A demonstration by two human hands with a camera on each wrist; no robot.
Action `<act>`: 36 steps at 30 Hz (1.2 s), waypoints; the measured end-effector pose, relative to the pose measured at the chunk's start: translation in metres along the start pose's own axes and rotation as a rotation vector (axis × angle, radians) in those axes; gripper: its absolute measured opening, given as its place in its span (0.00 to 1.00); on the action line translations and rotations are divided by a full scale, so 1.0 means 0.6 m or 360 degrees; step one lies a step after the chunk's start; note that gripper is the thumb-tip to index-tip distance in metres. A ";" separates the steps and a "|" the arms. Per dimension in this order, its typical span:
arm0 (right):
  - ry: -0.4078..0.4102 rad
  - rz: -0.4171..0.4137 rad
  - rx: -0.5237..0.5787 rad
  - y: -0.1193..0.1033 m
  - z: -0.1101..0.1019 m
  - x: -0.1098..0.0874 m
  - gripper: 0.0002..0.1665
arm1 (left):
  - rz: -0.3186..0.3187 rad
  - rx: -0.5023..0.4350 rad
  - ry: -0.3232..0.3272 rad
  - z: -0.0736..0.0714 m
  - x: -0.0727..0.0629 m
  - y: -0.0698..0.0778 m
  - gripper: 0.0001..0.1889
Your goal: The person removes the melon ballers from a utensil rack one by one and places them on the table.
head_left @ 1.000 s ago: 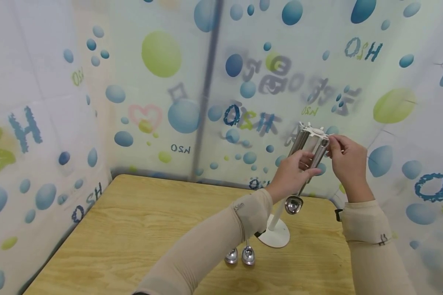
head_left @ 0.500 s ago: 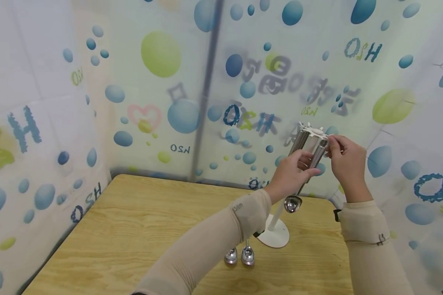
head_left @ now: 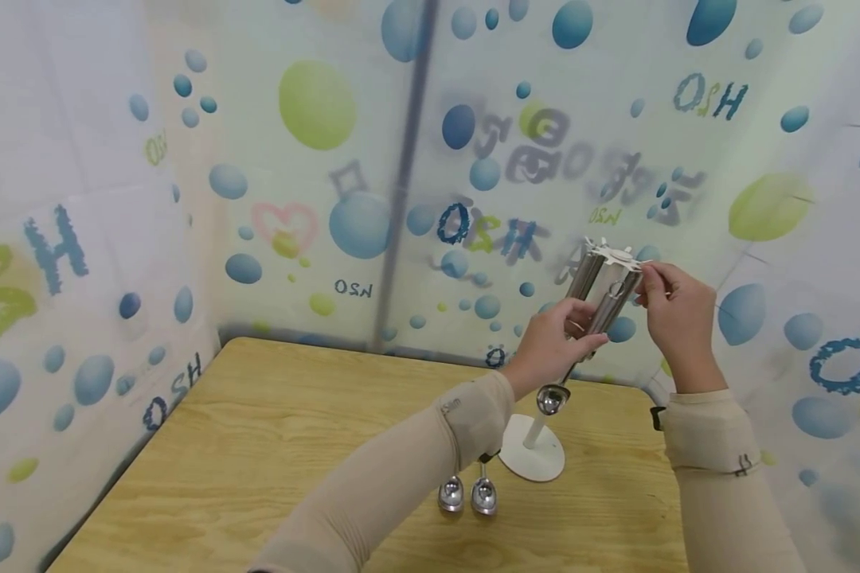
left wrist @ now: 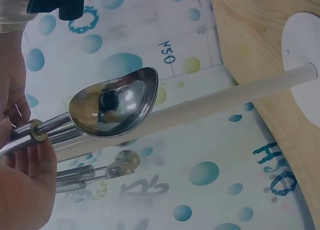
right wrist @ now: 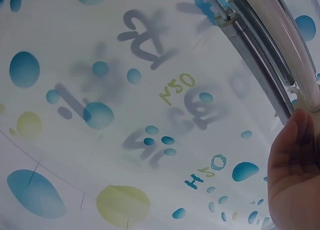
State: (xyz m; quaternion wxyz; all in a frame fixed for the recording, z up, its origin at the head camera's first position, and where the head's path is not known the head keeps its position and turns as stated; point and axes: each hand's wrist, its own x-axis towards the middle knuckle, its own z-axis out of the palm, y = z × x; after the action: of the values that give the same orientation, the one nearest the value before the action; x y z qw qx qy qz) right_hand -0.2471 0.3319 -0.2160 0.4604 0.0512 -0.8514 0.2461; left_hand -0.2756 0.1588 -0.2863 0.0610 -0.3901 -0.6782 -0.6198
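My left hand grips the handle of an ice cream scoop, bowl hanging down. In the left wrist view its shiny bowl lies across the white pole. The handle's top end, with a hanging hole, sits just below the notched white top of a utensil stand. At that top's right edge, my right hand pinches the rim with thumb and fingertips. Other scoops hang on the stand's far left side. In the right wrist view my right hand is at the stand's top, beside steel handles.
The stand's round white base rests on a wooden table. Two more scoops lie nearer the front, one bowl beside the other, their handles hidden under my left arm. Patterned curtains surround the table.
My left hand has moved slightly left with the scoop. The handle's holed end has dropped a little down and left from the stand's top rim. My right hand stays at the rim.
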 end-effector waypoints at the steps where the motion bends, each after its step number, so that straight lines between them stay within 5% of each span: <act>1: -0.0001 0.0007 0.0002 0.000 0.000 0.000 0.20 | -0.0005 0.0000 -0.0002 -0.001 -0.001 -0.001 0.19; 36: 0.0005 0.0020 0.0029 0.003 -0.001 -0.004 0.20 | -0.0102 0.0070 0.0128 -0.046 -0.037 -0.048 0.14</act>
State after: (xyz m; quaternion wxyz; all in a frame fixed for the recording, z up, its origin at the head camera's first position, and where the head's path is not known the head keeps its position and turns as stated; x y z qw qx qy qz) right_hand -0.2458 0.3332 -0.2181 0.4597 0.0497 -0.8487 0.2568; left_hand -0.2888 0.1260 -0.3156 0.0768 -0.3415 -0.7008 -0.6215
